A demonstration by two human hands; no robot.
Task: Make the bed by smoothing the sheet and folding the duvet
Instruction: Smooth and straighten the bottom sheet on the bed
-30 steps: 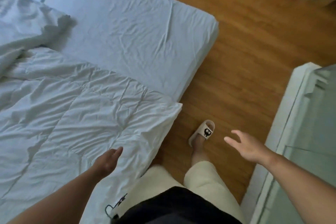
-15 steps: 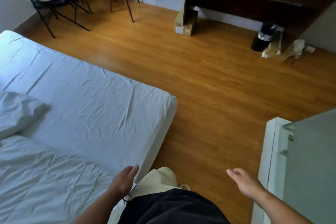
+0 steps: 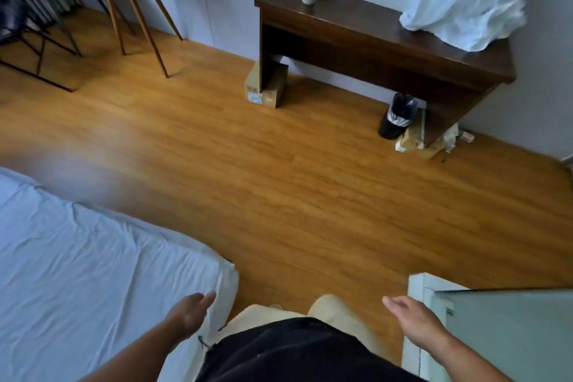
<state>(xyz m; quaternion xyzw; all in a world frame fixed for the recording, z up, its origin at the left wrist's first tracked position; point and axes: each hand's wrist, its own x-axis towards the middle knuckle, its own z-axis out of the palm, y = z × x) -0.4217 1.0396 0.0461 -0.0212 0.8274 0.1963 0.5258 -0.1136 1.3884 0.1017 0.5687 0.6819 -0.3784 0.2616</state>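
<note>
The mattress with its pale blue, lightly creased sheet (image 3: 80,273) fills the lower left of the head view; its corner ends near the middle bottom. My left hand (image 3: 189,312) hovers open over that corner edge, palm down, holding nothing. My right hand (image 3: 409,318) is open in the air over the wooden floor, right of my legs, also with nothing in it. The duvet is out of view.
A dark wooden desk (image 3: 372,37) stands against the far wall with a white pillow (image 3: 465,0) and a cup on it. A cardboard box (image 3: 263,87) and a black bin (image 3: 398,116) sit beneath. A white-framed glass panel (image 3: 496,335) is close at right. Tripod-legged table and chair stand far left.
The view has lifted from the bed to the floor and desk; the duvet and folded cover have dropped out of sight. Both hands stay open and low, holding nothing.
</note>
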